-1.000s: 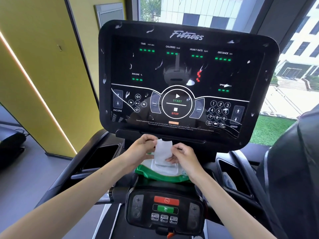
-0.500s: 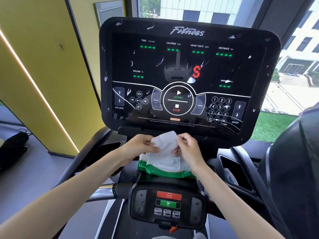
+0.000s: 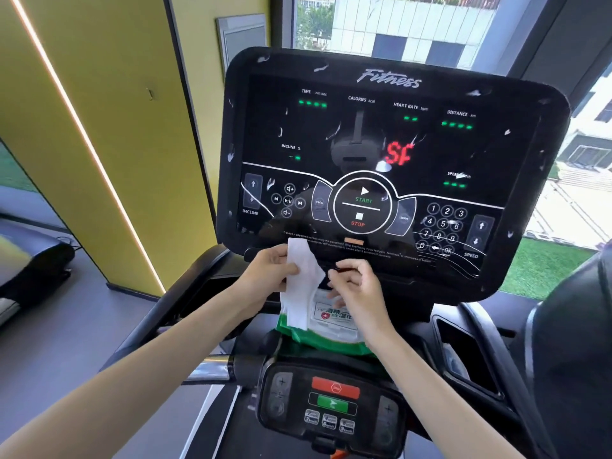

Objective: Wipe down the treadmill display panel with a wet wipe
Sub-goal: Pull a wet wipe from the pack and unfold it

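— Where do we have the wet wipe point(image 3: 303, 279)?

— Just below the bottom edge of the display panel point(image 3: 390, 170), pinched in our left hand point(image 3: 271, 271) by its upper part. It hangs as a long strip, its long axis nearly upright, the top leaning a little left, the lower end draped over the wipe pack point(image 3: 328, 329) under the panel.

— And our right hand point(image 3: 356, 288)?

— Just right of the wipe, below the panel, fingers curled loosely. We can't tell whether it touches the wipe or holds anything.

— What can't we make out?

— The pack's label is partly covered by the wipe and our right hand. White smears dot the panel; red characters glow at its centre, too blurred to read surely. The lower control pad point(image 3: 332, 407), beneath the pack, is cut off at the frame's bottom.
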Action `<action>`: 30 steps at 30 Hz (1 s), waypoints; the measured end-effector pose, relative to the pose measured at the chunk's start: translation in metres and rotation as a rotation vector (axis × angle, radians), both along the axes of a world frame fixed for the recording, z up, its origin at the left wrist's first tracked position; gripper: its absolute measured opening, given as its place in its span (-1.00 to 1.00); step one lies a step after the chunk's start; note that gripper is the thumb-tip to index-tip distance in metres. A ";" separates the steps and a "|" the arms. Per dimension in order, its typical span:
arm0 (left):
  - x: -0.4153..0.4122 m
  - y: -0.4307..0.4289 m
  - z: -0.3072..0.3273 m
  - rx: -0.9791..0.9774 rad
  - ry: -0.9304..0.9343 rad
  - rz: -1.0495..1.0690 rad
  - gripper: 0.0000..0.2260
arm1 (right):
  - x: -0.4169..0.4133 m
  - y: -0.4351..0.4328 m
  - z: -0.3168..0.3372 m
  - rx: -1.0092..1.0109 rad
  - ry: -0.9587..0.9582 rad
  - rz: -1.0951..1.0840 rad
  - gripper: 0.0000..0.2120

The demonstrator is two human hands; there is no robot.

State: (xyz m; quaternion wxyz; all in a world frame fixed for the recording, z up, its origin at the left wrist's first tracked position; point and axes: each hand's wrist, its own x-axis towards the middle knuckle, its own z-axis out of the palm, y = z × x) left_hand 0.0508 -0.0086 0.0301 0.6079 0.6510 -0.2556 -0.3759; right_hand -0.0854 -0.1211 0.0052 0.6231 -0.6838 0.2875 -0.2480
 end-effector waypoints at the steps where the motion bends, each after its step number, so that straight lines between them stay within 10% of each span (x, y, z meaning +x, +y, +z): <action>1: -0.002 0.000 0.002 -0.011 0.017 -0.026 -0.74 | 0.003 0.003 0.001 -0.001 0.030 0.030 -0.79; 19: 0.007 0.005 0.007 -0.048 0.164 -0.108 -0.80 | 0.017 0.005 0.021 -0.042 0.053 0.058 -0.92; 30: 0.026 0.021 0.018 -0.218 0.321 0.014 -0.82 | 0.035 -0.002 0.042 0.438 -0.089 -0.179 -0.77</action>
